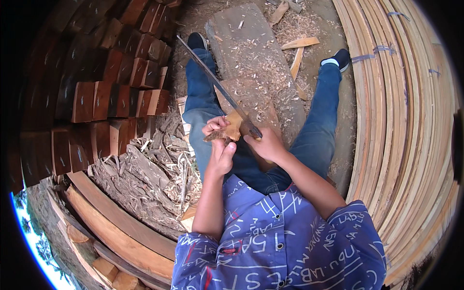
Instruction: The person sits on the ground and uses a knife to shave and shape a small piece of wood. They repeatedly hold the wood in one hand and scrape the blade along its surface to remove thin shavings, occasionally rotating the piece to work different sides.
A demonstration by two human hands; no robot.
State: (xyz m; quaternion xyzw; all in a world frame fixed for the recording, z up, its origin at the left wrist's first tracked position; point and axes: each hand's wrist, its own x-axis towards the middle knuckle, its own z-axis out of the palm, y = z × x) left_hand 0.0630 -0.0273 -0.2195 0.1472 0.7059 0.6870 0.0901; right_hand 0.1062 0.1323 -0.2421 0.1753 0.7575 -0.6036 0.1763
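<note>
Above my lap, my left hand [221, 142] is closed around a small rough piece of wood [231, 128], pale on one face and brown along its ragged edge. My right hand [268, 144] grips a long-bladed knife [212, 77] by its dark handle. The narrow blade slants away to the upper left, over my left leg, and passes beside the wood piece. Whether its edge touches the wood, I cannot tell. My right fingers are partly hidden behind the handle.
A worn plank [251, 43], strewn with shavings, lies between my outstretched legs. Loose wood offcuts [299, 42] lie past it. Stacked reddish timber [111, 101] rises at left, over bark scraps [140, 174]. Long pale boards [386, 121], bundled with ties, line the right side.
</note>
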